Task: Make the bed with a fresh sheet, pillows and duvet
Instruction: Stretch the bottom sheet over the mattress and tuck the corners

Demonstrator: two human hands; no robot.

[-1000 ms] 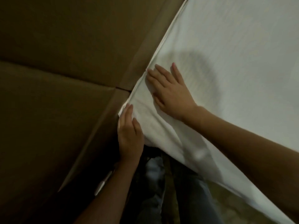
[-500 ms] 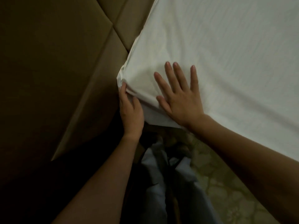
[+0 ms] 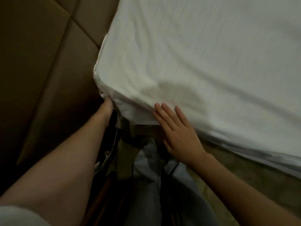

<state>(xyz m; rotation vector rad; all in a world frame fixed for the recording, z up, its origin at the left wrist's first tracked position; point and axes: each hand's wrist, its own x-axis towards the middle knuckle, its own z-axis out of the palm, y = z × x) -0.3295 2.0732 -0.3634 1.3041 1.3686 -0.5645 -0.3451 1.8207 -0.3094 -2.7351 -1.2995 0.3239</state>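
Observation:
A white sheet (image 3: 195,62) covers the mattress, lightly wrinkled, and wraps over its near corner. My left hand (image 3: 106,106) reaches under that corner where the sheet bunches; its fingers are hidden beneath the fabric. My right hand (image 3: 177,132) lies flat with straight fingers against the mattress side, fingertips touching the sheet's lower edge. No pillows or duvet are in view.
A brown padded headboard (image 3: 40,62) with stitched panels fills the left side, close against the mattress corner. A thin white cable (image 3: 112,149) hangs in the dark gap below the corner. The patterned bed base (image 3: 244,163) shows under the mattress. My legs (image 3: 146,185) stand by the corner.
My left hand has slid down from the corner's side to beneath it. My right hand has moved off the mattress top down to its side edge. The view has pulled back.

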